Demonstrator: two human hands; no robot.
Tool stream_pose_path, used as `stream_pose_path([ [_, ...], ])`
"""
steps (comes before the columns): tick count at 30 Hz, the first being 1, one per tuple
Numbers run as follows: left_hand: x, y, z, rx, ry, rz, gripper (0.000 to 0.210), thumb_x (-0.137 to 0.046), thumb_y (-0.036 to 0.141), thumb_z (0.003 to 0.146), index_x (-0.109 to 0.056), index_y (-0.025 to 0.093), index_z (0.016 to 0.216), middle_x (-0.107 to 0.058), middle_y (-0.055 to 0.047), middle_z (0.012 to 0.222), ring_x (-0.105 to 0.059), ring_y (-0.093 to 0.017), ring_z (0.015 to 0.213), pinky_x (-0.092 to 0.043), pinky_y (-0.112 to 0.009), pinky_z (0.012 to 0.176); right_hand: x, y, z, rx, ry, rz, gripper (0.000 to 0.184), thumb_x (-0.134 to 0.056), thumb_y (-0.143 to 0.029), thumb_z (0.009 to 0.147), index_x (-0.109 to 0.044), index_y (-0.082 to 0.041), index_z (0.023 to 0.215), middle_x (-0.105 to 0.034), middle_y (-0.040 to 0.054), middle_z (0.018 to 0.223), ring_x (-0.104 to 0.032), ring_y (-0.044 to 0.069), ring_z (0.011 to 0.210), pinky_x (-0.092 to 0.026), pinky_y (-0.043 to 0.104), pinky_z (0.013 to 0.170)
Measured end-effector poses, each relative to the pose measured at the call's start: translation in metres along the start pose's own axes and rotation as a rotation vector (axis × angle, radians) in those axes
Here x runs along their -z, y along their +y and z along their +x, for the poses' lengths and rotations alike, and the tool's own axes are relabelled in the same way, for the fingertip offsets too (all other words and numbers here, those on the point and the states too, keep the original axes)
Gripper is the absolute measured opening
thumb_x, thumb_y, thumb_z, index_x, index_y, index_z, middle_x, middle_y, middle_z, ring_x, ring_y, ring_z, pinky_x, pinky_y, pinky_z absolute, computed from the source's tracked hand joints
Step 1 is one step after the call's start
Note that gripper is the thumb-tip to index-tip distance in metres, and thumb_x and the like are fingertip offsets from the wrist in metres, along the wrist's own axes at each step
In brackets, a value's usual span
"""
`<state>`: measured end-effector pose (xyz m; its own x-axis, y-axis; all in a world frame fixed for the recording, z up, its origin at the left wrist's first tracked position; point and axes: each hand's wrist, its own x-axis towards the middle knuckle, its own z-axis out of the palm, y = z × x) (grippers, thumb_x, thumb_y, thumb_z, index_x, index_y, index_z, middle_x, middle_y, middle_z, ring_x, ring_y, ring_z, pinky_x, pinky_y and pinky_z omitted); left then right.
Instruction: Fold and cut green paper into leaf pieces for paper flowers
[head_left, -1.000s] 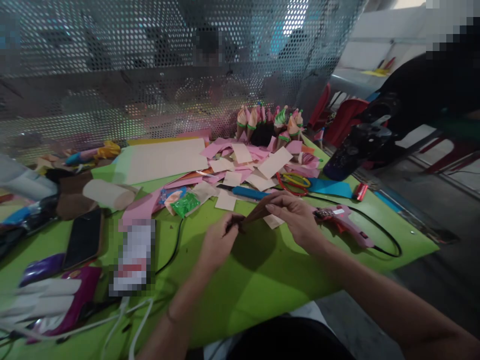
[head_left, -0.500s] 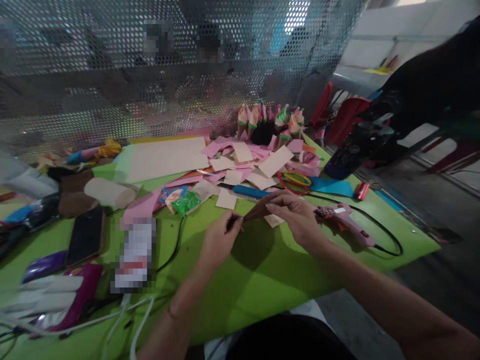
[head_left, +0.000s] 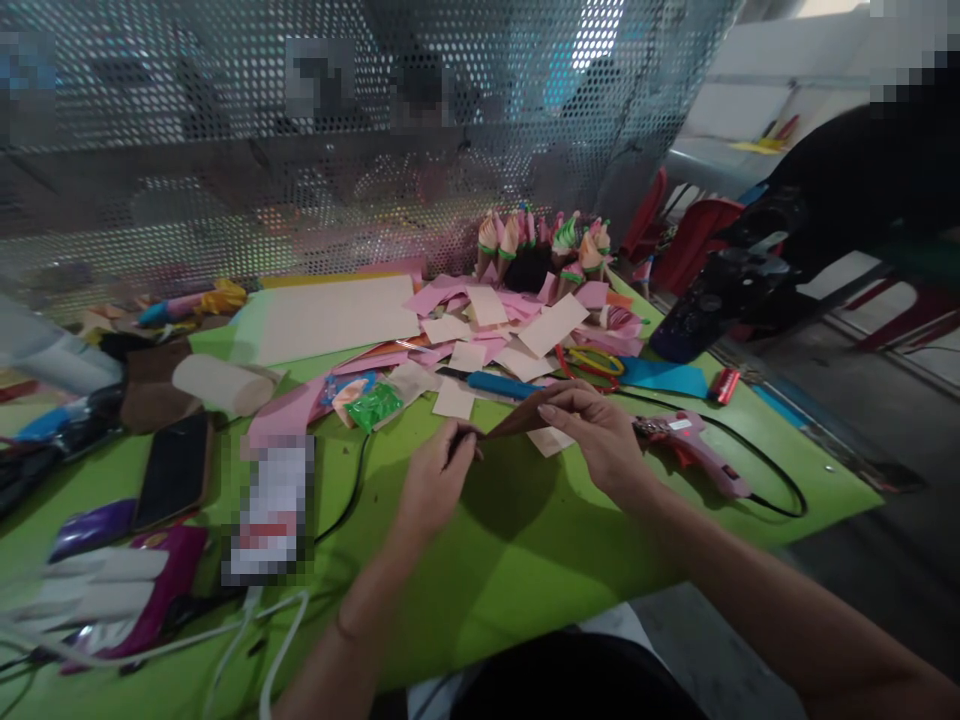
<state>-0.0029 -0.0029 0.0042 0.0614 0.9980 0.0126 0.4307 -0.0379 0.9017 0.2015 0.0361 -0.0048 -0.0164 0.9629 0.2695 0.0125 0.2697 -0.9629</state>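
Note:
A piece of brown paper (head_left: 516, 414) is stretched between my two hands above the green table. My left hand (head_left: 436, 482) is closed, its thumb and curled fingers pinching the paper's pointed left end. At the other side my right hand (head_left: 604, 438) grips the wider end between thumb and fingers. Just beyond the paper lies a blue-handled cutter (head_left: 504, 384). A pink glue gun (head_left: 701, 450) rests on its side to the right of my right hand. Partly under the brown paper and right hand is a cream paper piece (head_left: 551, 442).
Cream and pink paper pieces (head_left: 487, 305) pile up at the back. Behind them stand several paper ice-cream cones (head_left: 566, 235). Scissors (head_left: 592, 362), a red battery (head_left: 725, 386) and a looped black cable (head_left: 799, 490) lie right. Phones (head_left: 172, 470) and white cords (head_left: 292, 610) lie left. A person in black stands right.
The brown paper has turned slightly, showing more of its flat face. My left hand has shifted a little left; both hands keep their hold.

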Motion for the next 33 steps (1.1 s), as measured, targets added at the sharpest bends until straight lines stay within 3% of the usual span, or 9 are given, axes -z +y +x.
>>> stream_pose_path([
  [3, 0.0, -0.001, 0.0, -0.02, -0.028, 0.001, 0.017, -0.05, 0.035, 0.089, -0.057, 0.02, 0.085, -0.066, -0.001, 0.078, -0.06, -0.017, 0.074, -0.043, -0.028, 0.067, 0.0, 0.0, 0.0, -0.014, -0.025, -0.007, 0.015, -0.075, -0.037, 0.077, -0.072, -0.024, 0.071, -0.067, 0.0053, 0.09, -0.061, 0.023, 0.092, -0.05, 0.04, 0.084],
  [10, -0.004, -0.004, 0.001, -0.02, 0.003, 0.064, 0.014, -0.044, 0.025, 0.09, -0.056, 0.021, 0.085, -0.066, -0.001, 0.079, -0.06, -0.017, 0.073, -0.044, -0.029, 0.068, -0.001, 0.0, -0.001, -0.017, -0.042, -0.036, 0.016, -0.074, -0.039, 0.078, -0.072, -0.024, 0.073, -0.067, 0.0055, 0.092, -0.061, 0.024, 0.094, -0.05, 0.04, 0.086],
  [16, -0.007, -0.002, -0.002, -0.135, -0.017, 0.19, 0.036, -0.05, 0.034, 0.092, -0.052, 0.02, 0.125, -0.068, -0.01, 0.112, -0.064, -0.023, 0.101, -0.05, -0.038, 0.086, -0.006, -0.001, -0.005, 0.013, -0.087, -0.108, 0.018, -0.072, -0.041, 0.08, -0.073, -0.025, 0.072, -0.067, 0.0052, 0.094, -0.061, 0.023, 0.093, -0.048, 0.041, 0.086],
  [20, -0.016, -0.001, -0.001, -0.247, -0.052, 0.529, 0.051, -0.055, 0.015, 0.085, -0.044, 0.018, 0.135, -0.065, -0.013, 0.125, -0.06, -0.028, 0.114, -0.045, -0.045, 0.097, -0.011, 0.0, -0.008, 0.026, -0.133, -0.133, 0.016, -0.073, -0.04, 0.08, -0.075, -0.026, 0.074, -0.068, 0.0048, 0.094, -0.061, 0.023, 0.093, -0.046, 0.042, 0.089],
  [25, -0.019, 0.002, -0.001, -0.187, -0.069, 0.753, 0.039, -0.05, 0.009, 0.085, -0.051, 0.014, 0.123, -0.071, -0.013, 0.107, -0.067, -0.027, 0.099, -0.05, -0.041, 0.088, -0.013, 0.002, -0.01, 0.069, -0.207, -0.154, 0.014, -0.074, -0.039, 0.08, -0.076, -0.027, 0.084, -0.069, 0.0056, 0.1, -0.062, 0.023, 0.098, -0.047, 0.042, 0.091],
  [29, -0.017, 0.003, -0.001, -0.158, -0.062, 0.779, 0.031, -0.051, 0.011, 0.085, -0.052, 0.016, 0.115, -0.072, -0.009, 0.094, -0.069, -0.026, 0.09, -0.05, -0.036, 0.081, -0.013, 0.004, -0.01, 0.117, -0.23, -0.193, 0.02, -0.076, -0.041, 0.077, -0.075, -0.027, 0.09, -0.069, 0.0064, 0.105, -0.061, 0.025, 0.104, -0.046, 0.044, 0.094],
  [33, -0.017, 0.003, 0.001, -0.158, -0.112, 0.789, 0.028, -0.05, 0.01, 0.084, -0.053, 0.016, 0.111, -0.072, -0.011, 0.095, -0.068, -0.027, 0.092, -0.049, -0.036, 0.083, -0.012, 0.005, -0.01, 0.12, -0.297, -0.175, 0.019, -0.075, -0.042, 0.078, -0.074, -0.025, 0.087, -0.067, 0.0072, 0.109, -0.061, 0.025, 0.105, -0.047, 0.044, 0.093],
])
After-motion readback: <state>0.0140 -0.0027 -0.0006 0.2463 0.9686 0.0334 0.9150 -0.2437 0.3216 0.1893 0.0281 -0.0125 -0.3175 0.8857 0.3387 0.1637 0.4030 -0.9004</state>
